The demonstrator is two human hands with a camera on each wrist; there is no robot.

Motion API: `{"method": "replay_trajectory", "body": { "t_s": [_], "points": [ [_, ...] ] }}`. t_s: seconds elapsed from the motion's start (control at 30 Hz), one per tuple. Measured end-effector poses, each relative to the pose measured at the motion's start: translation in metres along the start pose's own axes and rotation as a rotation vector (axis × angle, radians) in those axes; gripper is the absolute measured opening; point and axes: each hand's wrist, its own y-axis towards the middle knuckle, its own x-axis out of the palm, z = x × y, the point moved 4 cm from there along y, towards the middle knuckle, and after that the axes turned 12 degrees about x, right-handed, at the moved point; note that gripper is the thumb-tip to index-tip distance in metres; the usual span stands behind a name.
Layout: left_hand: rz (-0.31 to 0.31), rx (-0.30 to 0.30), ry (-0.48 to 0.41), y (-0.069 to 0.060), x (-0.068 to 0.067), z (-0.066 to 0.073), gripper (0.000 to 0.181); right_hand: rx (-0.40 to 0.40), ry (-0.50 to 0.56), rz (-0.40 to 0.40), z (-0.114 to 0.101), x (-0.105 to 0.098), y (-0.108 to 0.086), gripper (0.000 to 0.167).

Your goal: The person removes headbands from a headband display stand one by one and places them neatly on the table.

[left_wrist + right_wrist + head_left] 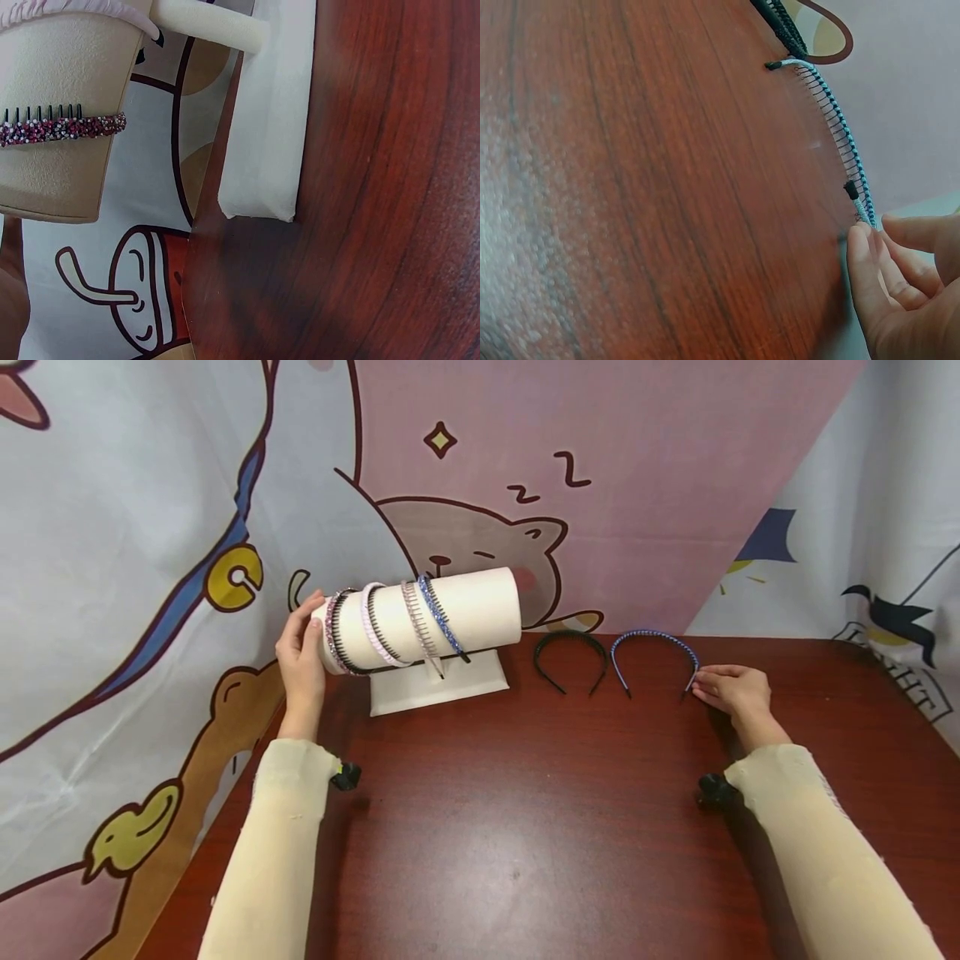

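frame right: your right fingers [862, 262] pinch blue braided headband [654, 632]; frame left: left fingers [301, 613] grip white cylinder [483, 610]; seemingly pickup, needing lift.

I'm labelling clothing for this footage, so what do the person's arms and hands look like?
The left sleeve and right sleeve are long, pale yellow and end at the wrists. A small black piece juts from the inner side of each cuff, a left one and a right one. The left hand and right hand wear no gloves.
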Motion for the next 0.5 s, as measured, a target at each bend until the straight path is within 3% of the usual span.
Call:
{"method": "replay_trajectory", "body": {
  "t_s": [0.5],
  "points": [
    [-0.008, -0.018, 0.008, 0.0006, -0.0005, 0.0009, 0.034, 0.012, -0.004, 0.020, -0.0027, 0.0006, -0.0023, 0.014]
  ]
}}
